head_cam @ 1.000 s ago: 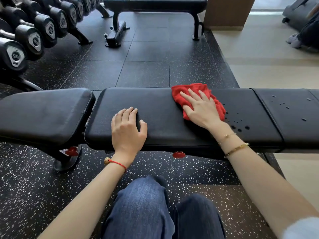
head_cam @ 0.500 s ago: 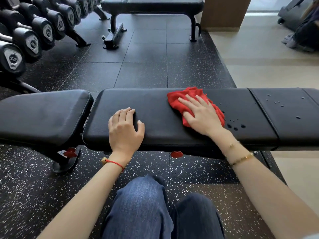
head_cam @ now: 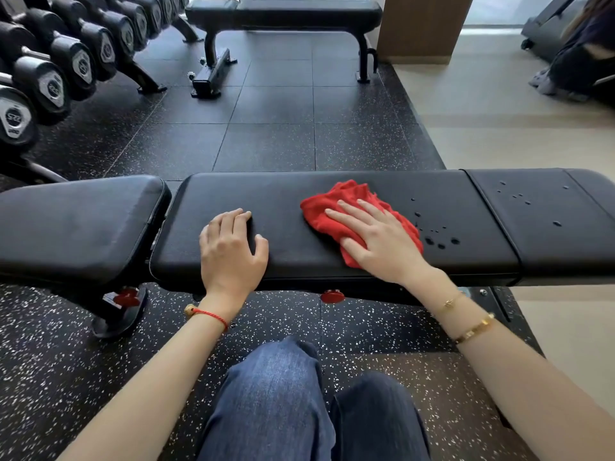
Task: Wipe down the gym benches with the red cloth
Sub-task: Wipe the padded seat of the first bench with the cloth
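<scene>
A black padded gym bench (head_cam: 253, 194) runs across the view in front of me, in three cushion sections. The crumpled red cloth (head_cam: 336, 197) lies on the middle cushion under my right hand (head_cam: 379, 244), which presses it flat with fingers spread. My left hand (head_cam: 231, 251) rests palm down on the same cushion near its front edge, holding nothing. Water droplets (head_cam: 439, 239) dot the cushion just right of the cloth, and more sit on the right-hand section (head_cam: 519, 194).
A rack of dumbbells (head_cam: 56, 74) lines the far left. A second black bench (head_cam: 283, 11) stands at the back on the rubber floor. A wooden pillar (head_cam: 422, 24) and a seated person (head_cam: 582, 61) are at the far right. My knees (head_cam: 283, 394) are below the bench.
My right hand has slid the red cloth leftward and toward the bench's near edge, away from the droplets. My left hand has stayed in place on the cushion.
</scene>
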